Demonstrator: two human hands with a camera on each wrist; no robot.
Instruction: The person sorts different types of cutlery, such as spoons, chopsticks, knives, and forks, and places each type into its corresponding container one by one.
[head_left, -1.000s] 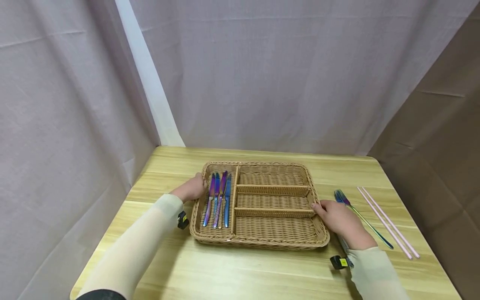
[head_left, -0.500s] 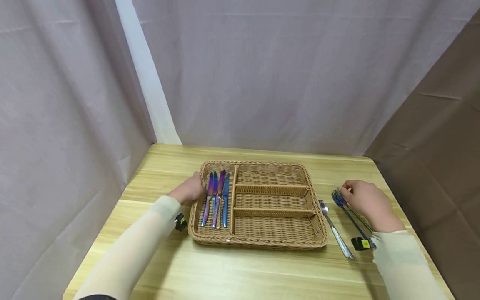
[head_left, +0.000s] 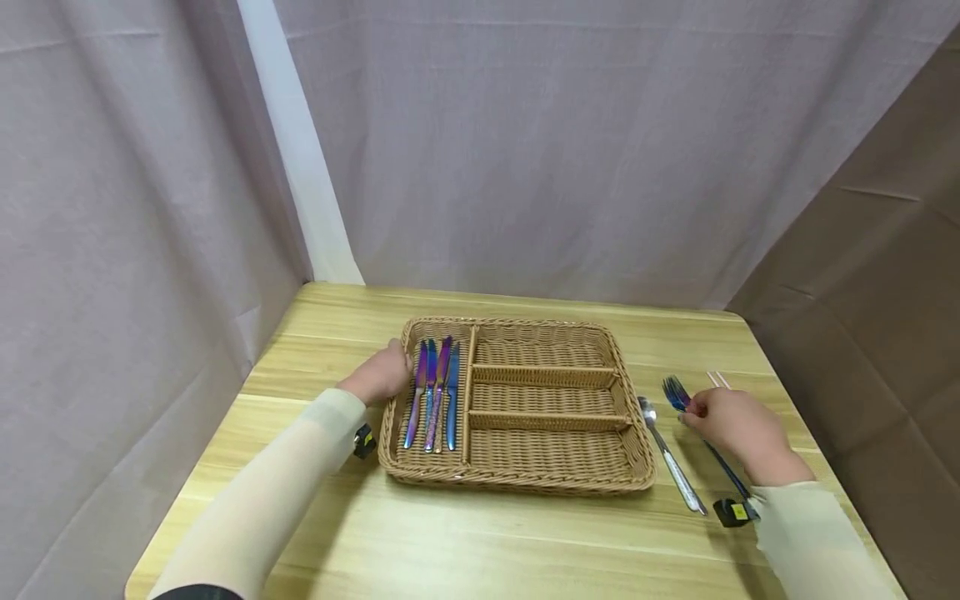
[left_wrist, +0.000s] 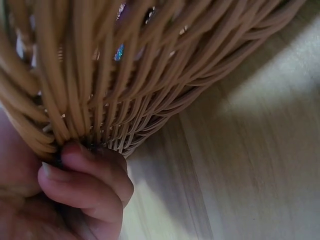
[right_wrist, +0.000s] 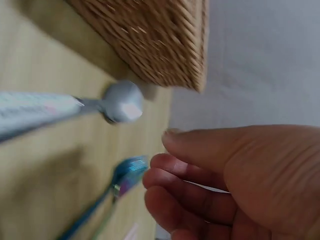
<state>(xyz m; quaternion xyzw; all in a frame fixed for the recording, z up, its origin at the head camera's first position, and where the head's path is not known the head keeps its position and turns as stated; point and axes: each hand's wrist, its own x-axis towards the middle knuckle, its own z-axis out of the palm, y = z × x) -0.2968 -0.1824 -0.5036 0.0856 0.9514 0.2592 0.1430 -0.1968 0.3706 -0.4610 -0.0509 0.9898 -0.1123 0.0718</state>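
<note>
A wicker cutlery basket (head_left: pixel 555 482) lies on the wooden table, with several knives (head_left: pixel 435 396) in its left compartment. At its left side my left hand (head_left: pixel 381 372) grips the rim, fingers curled against the weave (left_wrist: pixel 125 85) in the left wrist view. To the right of the basket my right hand (head_left: pixel 742 432) hovers over the forks (head_left: pixel 675 392), fingertips close to their necks. In the right wrist view its loosely bent fingers (right_wrist: pixel 170 212) and thumb stand apart, with the blue fork head (right_wrist: pixel 131 170) beyond them. The palm hides part of the fork handles.
Between basket and forks lies a silver spoon (head_left: pixel 675 473) with a pale patterned handle. Pink chopsticks (head_left: pixel 717 380) show behind the right hand, mostly covered by it. Grey curtains (head_left: pixel 510 150) hang behind the table (head_left: pixel 465 550), and a brown cloth (head_left: pixel 877 292) hangs at the right.
My right hand has let go of the basket's right rim and moved right to the forks, then a little lower toward them. My left hand keeps its grip; the basket has barely shifted.
</note>
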